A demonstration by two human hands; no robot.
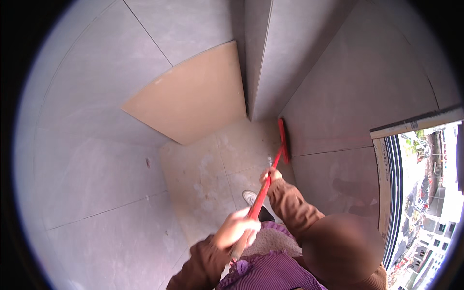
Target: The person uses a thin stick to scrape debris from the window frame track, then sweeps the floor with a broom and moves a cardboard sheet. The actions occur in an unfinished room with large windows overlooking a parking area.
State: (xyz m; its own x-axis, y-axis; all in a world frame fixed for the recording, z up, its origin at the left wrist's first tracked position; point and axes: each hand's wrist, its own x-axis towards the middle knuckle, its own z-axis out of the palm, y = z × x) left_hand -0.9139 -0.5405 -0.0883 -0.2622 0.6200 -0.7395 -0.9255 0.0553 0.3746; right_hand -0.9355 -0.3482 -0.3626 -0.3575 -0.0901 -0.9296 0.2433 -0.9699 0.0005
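A red long-handled push broom slants across the picture, its narrow red head down on the floor against the foot of the right wall. My left hand is closed round the upper part of the handle, near its worn end. Farther down the handle, my right hand grips it too. Both sleeves are brown, and a purple checked apron covers my front. One white shoe shows beside the handle. The underside of the broom head is hidden.
Large grey tiles line the left wall and right wall. A tan board leans at the far wall, beside a tiled pillar. The tiled floor has pale stains. At right, a window opening overlooks buildings far below.
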